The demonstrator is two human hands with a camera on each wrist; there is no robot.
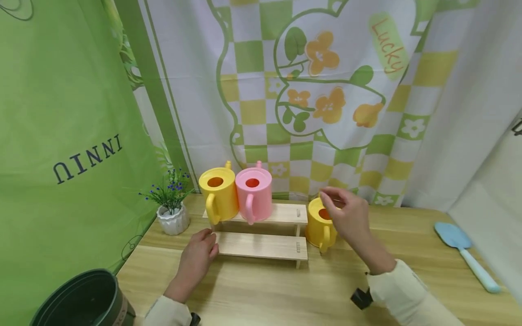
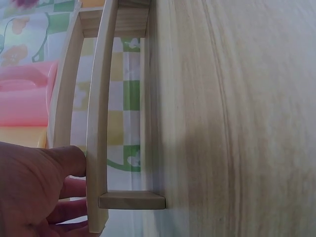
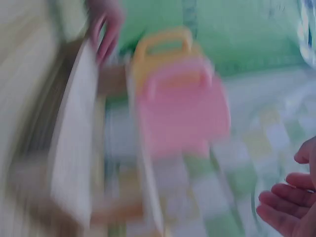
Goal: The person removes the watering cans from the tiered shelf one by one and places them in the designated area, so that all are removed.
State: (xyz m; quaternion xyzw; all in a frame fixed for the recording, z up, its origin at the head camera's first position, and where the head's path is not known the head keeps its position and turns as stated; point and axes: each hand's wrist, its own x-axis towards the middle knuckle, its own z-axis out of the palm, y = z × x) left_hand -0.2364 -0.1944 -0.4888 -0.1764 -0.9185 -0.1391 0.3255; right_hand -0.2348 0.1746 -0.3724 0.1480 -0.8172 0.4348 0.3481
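Observation:
A two-step wooden shelf (image 1: 261, 245) stands on the table. On its upper step sit a yellow watering can (image 1: 218, 192) and a pink watering can (image 1: 253, 194). My left hand (image 1: 200, 253) holds the left end of the lower step; the left wrist view shows the thumb (image 2: 69, 160) against the plank (image 2: 98, 123). A second yellow watering can (image 1: 320, 231) stands on the table just right of the shelf. My right hand (image 1: 346, 217) hovers over its top, fingers loosely bent and holding nothing. The right wrist view is blurred, showing the pink can (image 3: 182, 108) and relaxed fingers (image 3: 286, 202).
A small potted plant (image 1: 173, 213) in a white pot stands left of the shelf. A dark green flowerpot (image 1: 81, 301) sits at the near left table corner. A blue trowel (image 1: 465, 253) lies at the far right. Patterned cloth hangs close behind the table.

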